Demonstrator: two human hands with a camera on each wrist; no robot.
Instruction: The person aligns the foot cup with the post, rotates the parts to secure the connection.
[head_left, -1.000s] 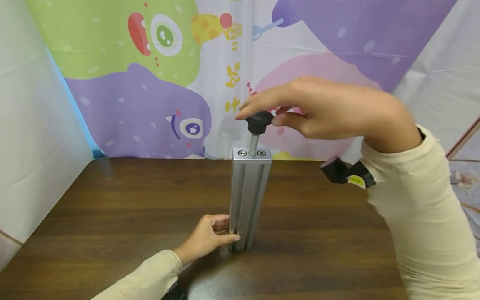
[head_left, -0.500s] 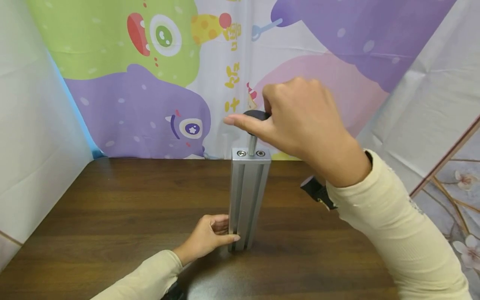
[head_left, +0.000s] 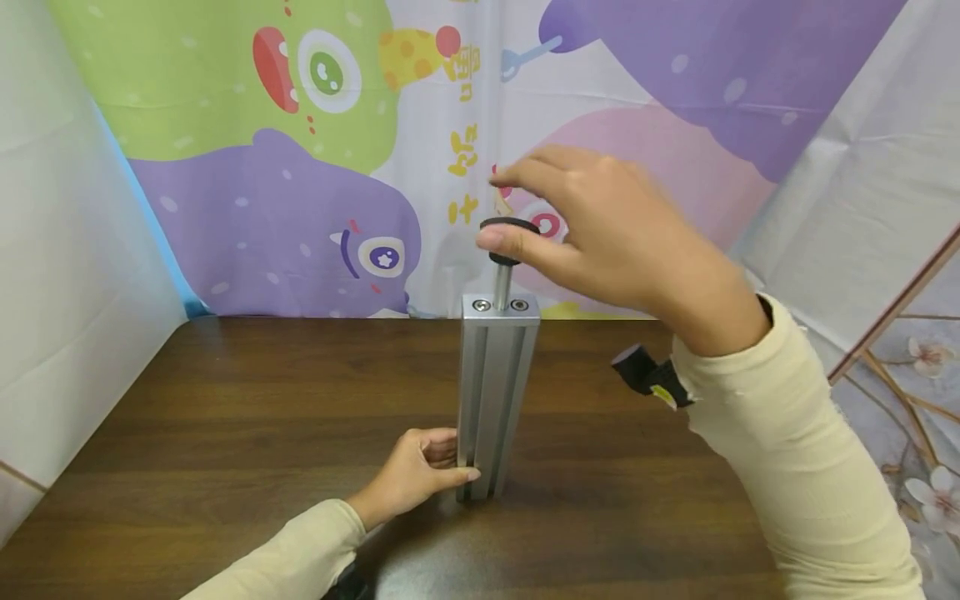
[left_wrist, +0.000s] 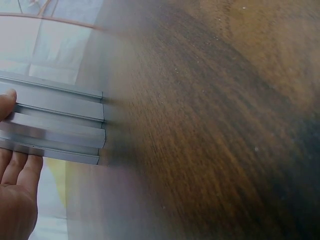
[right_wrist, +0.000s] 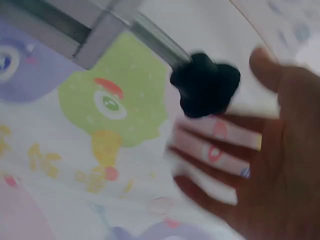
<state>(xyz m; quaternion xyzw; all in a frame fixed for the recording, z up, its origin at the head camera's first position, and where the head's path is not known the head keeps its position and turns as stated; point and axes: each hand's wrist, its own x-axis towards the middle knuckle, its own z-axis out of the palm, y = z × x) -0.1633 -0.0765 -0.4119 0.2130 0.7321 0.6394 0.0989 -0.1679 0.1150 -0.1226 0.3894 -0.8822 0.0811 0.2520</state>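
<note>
An upright silver aluminium profile (head_left: 495,400) stands on the wooden table, two screws in its top end. Between those screws rises a metal rod (head_left: 502,287), topped by a black lobed knob (head_left: 510,237). Low on the profile, my left hand (head_left: 420,471) grips it with thumb in front and fingers behind. In the left wrist view, the profile (left_wrist: 55,117) lies between thumb and fingers. My right hand (head_left: 600,225) is at the knob, fingers extended above it, thumb overlapping its front. The right wrist view shows the knob (right_wrist: 205,85) beside spread, slightly blurred fingers, with the thumb apart from it.
A dark wooden table (head_left: 262,400) reaches back to a cloth backdrop (head_left: 300,208) printed with cartoon monsters. White sheets (head_left: 67,250) hang at the left and right. A small black camera (head_left: 637,367) is strapped to the right wrist.
The right hand turned about the knob: its fingers curled at the knob half a second ago, and now they are lifted and spread. The left hand and profile stayed still.
</note>
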